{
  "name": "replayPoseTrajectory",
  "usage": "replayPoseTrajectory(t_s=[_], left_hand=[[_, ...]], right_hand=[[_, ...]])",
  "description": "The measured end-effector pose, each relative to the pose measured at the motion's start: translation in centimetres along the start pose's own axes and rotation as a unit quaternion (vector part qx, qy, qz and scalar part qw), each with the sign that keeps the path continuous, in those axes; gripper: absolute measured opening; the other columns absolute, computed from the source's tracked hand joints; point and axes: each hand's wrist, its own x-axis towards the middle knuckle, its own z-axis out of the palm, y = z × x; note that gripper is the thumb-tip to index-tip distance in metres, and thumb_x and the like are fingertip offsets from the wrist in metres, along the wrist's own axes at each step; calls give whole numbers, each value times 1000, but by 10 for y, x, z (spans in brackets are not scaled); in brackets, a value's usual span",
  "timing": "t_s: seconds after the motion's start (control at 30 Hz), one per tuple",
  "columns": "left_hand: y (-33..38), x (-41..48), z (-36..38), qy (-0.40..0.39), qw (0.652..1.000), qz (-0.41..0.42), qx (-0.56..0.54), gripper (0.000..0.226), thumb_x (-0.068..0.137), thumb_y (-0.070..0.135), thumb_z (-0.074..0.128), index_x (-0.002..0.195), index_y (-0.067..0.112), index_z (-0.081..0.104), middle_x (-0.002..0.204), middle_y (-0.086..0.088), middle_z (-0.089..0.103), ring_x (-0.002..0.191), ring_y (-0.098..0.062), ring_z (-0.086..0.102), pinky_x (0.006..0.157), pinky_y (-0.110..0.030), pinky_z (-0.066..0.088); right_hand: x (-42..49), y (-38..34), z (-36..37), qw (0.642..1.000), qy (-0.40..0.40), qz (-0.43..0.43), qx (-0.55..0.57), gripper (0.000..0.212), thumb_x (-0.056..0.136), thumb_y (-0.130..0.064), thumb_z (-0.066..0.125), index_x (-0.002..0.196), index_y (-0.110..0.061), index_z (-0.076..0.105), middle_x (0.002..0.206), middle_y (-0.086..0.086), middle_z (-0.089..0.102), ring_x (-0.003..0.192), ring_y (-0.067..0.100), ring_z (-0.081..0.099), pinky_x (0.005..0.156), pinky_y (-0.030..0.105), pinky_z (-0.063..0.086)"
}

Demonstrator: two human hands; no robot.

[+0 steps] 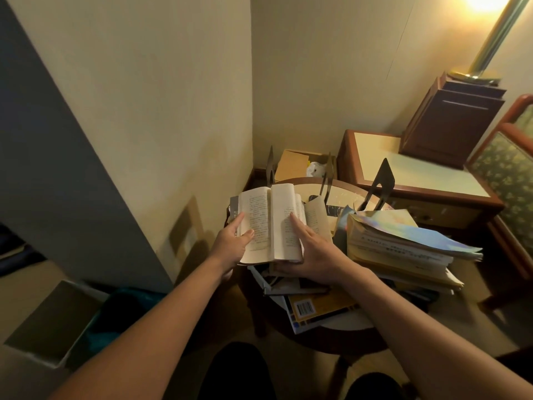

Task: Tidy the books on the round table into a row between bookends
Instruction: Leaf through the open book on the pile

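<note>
Pinching left edge of open cream-paged paperback book point(271, 223) with left hand point(230, 241), pressing flat right hand point(314, 255) atop; seeming light, floppy, wanting spine grip.

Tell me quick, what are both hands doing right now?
Left hand: holding the cream-paged open paperback book, thumb on its left page.
Right hand: open, straight fingers pressing the right page.

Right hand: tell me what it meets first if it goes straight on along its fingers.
The right hand lies on the open book; it would slide up the right page toward the gutter. Beyond, perhaps the left bookend, depth unclear.
</note>
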Motion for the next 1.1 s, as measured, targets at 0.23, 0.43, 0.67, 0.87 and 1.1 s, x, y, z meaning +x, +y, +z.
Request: replayPoseTrajectory(t_s=[0.23,0.43,0.67,0.87,1.1], left_hand=[[2,-1,-6,-6,998,-8,-54,61,100,11,56,153,31,33,141,2,51,111,-15,59,75,-28,60],[2,0,-14,-7,999,-18,-51,64,98,14,60,154,31,33,149,-1,46,126,-25,53,102,-48,51],[10,3,-19,17,1000,-7,-2,52,105,23,48,154,31,33,131,7,49,116,-19,52,83,-33,51],[8,1,-25,3,1000,-13,12,79,85,70,53,150,27,39,126,-4,64,103,-23,67,83,-39,59],[-24,1,-18,-21,998,-29,54,100,80,54,75,158,25,19,147,-9,45,118,-21,51,89,-33,46]], right_hand=[[3,-2,-4,1000,9,19,14,115,81,-69,66,159,-32,-11,166,-5,15,150,20,24,119,46,27],[-2,-18,1,998,38,9,39,104,90,-77,36,158,-19,-15,168,2,6,151,21,21,124,45,20],[6,-43,15,996,67,-19,-54,95,94,-68,42,160,-16,-3,168,0,6,154,20,-3,125,53,2],[23,-40,26,992,8,-18,-128,105,83,-85,36,159,-28,-9,168,0,-8,152,27,-17,122,56,-9],[44,-24,20,996,7,36,-86,65,97,-70,22,156,-46,7,168,1,3,154,25,-10,119,63,-4]])
